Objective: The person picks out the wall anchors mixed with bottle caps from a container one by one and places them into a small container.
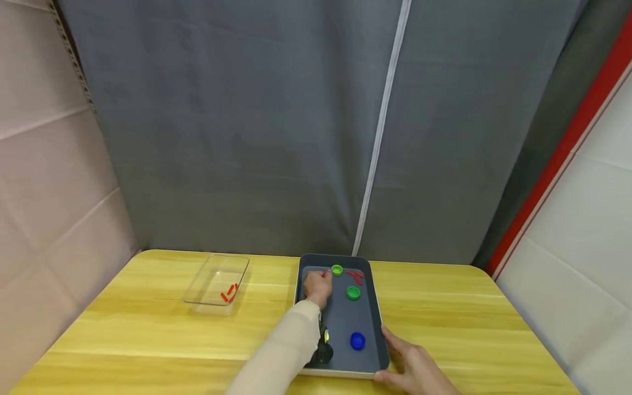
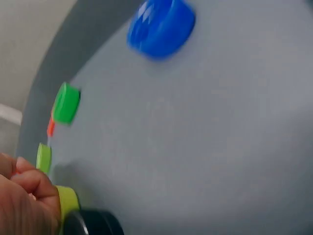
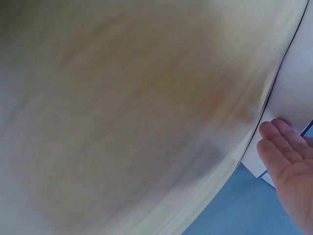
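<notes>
My left hand [image 1: 318, 288] is at the far left of a dark tray [image 1: 340, 351], its fingers curled. A small red stick [image 1: 323, 274] shows at its fingertips, mostly hidden by the hand. A lime-green cap [image 1: 337, 270] lies just to its right, and a green cap [image 1: 353, 293] sits a little nearer. Closer to the front is a blue cap [image 1: 357, 340]. My right hand [image 1: 412, 365] touches the tray's near right corner, thumb at the front and fingers along the side. In the right wrist view its fingers [image 3: 281, 152] are nearly straight.
More red sticks [image 1: 356, 277] lie in the tray's far right. A clear box [image 1: 197, 300] with several red sticks [image 1: 230, 289] stands to the left on the wooden table [image 1: 148, 340]. In the left wrist view, a yellow piece [image 2: 68, 203] and a black one [image 2: 93, 223] show beside the hand.
</notes>
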`<state>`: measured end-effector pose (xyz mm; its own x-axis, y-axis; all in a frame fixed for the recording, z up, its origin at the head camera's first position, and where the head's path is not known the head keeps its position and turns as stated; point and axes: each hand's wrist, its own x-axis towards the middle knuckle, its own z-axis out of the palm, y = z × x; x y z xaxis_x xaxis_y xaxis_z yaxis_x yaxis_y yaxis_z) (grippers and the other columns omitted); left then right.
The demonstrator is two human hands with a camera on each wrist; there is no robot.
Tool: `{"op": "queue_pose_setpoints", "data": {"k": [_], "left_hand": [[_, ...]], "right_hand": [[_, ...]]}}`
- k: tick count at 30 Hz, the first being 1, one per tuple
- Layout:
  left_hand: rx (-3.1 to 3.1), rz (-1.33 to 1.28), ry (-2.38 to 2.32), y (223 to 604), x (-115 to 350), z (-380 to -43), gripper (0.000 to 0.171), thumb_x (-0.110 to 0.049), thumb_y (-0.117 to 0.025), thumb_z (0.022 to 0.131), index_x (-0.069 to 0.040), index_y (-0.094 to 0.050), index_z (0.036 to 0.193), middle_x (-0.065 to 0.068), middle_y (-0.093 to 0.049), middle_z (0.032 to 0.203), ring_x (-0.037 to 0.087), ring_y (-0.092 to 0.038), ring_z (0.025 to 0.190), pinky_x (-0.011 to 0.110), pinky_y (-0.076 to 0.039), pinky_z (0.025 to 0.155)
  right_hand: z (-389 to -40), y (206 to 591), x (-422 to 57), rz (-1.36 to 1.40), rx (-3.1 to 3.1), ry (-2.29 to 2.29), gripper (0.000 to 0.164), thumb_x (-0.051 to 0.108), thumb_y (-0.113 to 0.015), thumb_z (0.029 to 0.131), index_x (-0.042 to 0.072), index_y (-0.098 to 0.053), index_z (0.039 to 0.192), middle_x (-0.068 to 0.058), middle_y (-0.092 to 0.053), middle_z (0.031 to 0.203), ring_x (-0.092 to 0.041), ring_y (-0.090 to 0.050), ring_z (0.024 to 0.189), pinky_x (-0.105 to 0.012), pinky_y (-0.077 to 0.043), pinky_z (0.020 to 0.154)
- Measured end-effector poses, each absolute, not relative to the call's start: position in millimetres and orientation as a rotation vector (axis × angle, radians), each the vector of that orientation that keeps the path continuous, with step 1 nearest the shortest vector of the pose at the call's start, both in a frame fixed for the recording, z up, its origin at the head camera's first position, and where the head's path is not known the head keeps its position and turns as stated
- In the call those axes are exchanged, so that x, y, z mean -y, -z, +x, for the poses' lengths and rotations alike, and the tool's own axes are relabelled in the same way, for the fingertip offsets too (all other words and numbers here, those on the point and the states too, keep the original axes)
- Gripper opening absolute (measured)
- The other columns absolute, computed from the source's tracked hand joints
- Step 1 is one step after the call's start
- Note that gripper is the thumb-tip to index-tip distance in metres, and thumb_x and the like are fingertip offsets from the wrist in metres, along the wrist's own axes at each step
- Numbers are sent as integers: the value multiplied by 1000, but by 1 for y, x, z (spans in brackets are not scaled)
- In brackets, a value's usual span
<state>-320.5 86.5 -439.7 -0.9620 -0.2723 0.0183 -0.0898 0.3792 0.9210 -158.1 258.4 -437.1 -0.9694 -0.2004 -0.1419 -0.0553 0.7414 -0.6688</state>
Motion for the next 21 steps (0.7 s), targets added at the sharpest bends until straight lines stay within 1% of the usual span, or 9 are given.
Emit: {"op": "queue_pose_setpoints", "data": {"k": [2,4,6,9,11,12,15,18,21], "left_hand": [[2462,212,1699,438,-89,-315,19,-17,-63,84,0,-69,78,14,-68,77,29,-64,72,36,-49,66],[2461,54,1768,433,-91,-310,19,-15,-63,85,3,-67,83,13,-68,76,25,-65,66,30,-49,60],[2476,-107,1786,426,-91,-306,20,-16,-63,87,4,-65,90,11,-68,76,20,-64,63,25,-47,59],[2473,-322,1792,414,-88,-301,24,-17,-63,89,5,-61,99,11,-67,78,16,-61,63,24,-47,60],[2478,-403,1764,406,-84,-297,26,-19,-62,90,2,-58,105,8,-66,81,12,-57,68,24,-45,63],[2477,-435,1767,402,-81,-296,27,-20,-62,91,2,-57,106,8,-66,81,12,-56,67,25,-45,62],[2486,-518,1731,394,-72,-289,28,-24,-60,92,-2,-54,109,6,-63,81,11,-51,67,25,-42,60],[2494,-601,1686,388,-59,-280,28,-27,-58,93,-6,-53,111,2,-59,78,10,-48,63,24,-41,59],[2484,-694,1632,385,-45,-270,28,-27,-57,94,-7,-51,112,-1,-55,77,8,-46,61,23,-40,59]], "right_hand": [[-158,438,-258,-195,-2733,1047,95,49,-72,76,-8,-32,141,-27,-52,131,-39,-53,118,-52,-42,93],[-158,438,-257,-194,-2744,1042,95,50,-72,76,-8,-33,141,-27,-52,131,-38,-54,118,-51,-43,92],[-157,438,-257,-192,-2755,1034,95,50,-72,76,-8,-33,141,-28,-51,131,-38,-54,118,-50,-43,92],[-157,439,-256,-205,-2792,1013,95,52,-72,75,-7,-35,140,-28,-49,133,-38,-53,119,-48,-45,91],[-156,439,-256,-215,-2812,1007,95,52,-72,74,-7,-36,140,-28,-48,134,-38,-52,120,-47,-45,90],[-156,439,-256,-229,-2829,999,95,52,-72,74,-7,-37,140,-29,-47,134,-38,-52,120,-46,-46,90],[-155,439,-257,-239,-2856,994,96,53,-72,72,-6,-38,139,-28,-45,136,-39,-50,121,-45,-46,89],[-155,438,-257,-247,-2859,995,96,54,-72,71,-6,-39,139,-27,-44,137,-39,-49,122,-44,-46,90],[-155,437,-258,-230,-2836,1000,98,54,-72,71,-6,-37,140,-26,-43,139,-39,-47,124,-43,-46,90]]}}
